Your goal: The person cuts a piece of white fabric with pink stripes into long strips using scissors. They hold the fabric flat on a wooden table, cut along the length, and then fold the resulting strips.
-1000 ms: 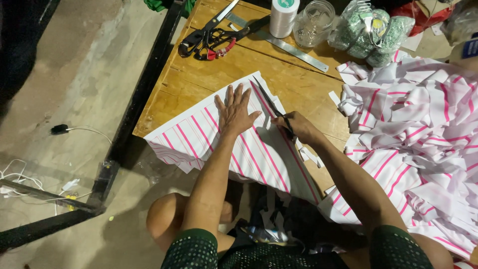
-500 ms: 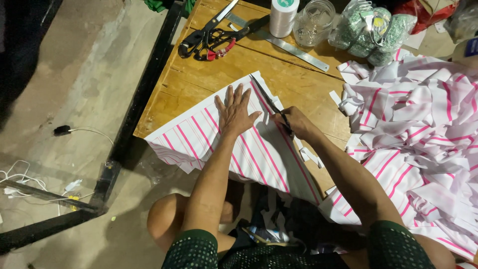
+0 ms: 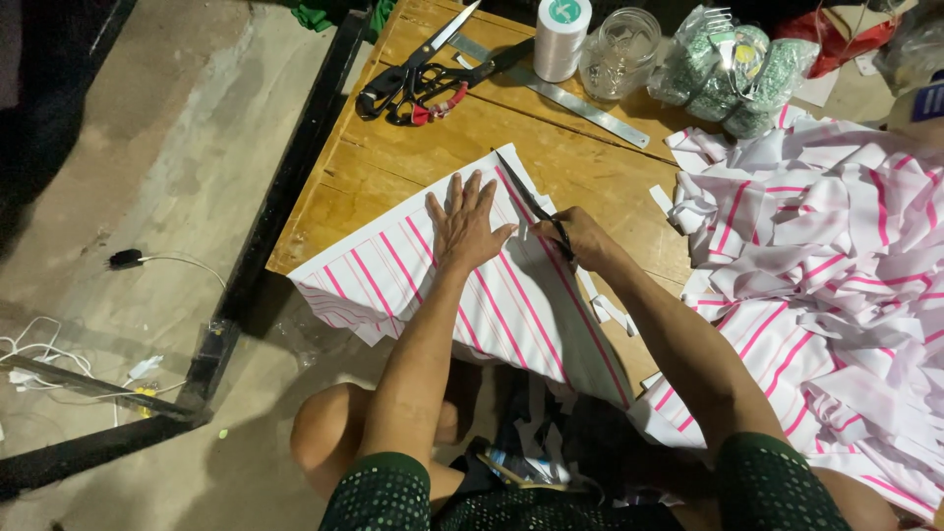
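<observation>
The left hand (image 3: 467, 221) lies flat, fingers spread, pressing down on a stack of white fabric with pink stripes (image 3: 393, 280) that rests on the wooden plywood table (image 3: 393, 162) and droops over its near edge. The right hand (image 3: 580, 236) is clenched around the handles of a pair of dark-bladed scissors (image 3: 531, 202), whose blades point away along the fabric's right edge, just beside the left thumb.

Farther back on the table lie two more pairs of black-handled scissors (image 3: 418, 79) (one with red cord wound on its handle), a long steel ruler (image 3: 560, 93), a white spool of thread (image 3: 560, 37), a clear glass jar (image 3: 619, 54) and a plastic bag of green spools (image 3: 733, 69). To the right, near the right forearm, sits a heap of cut pink-striped pieces (image 3: 836, 265); narrow offcut strips (image 3: 605, 305) lie between it and the stack.
</observation>
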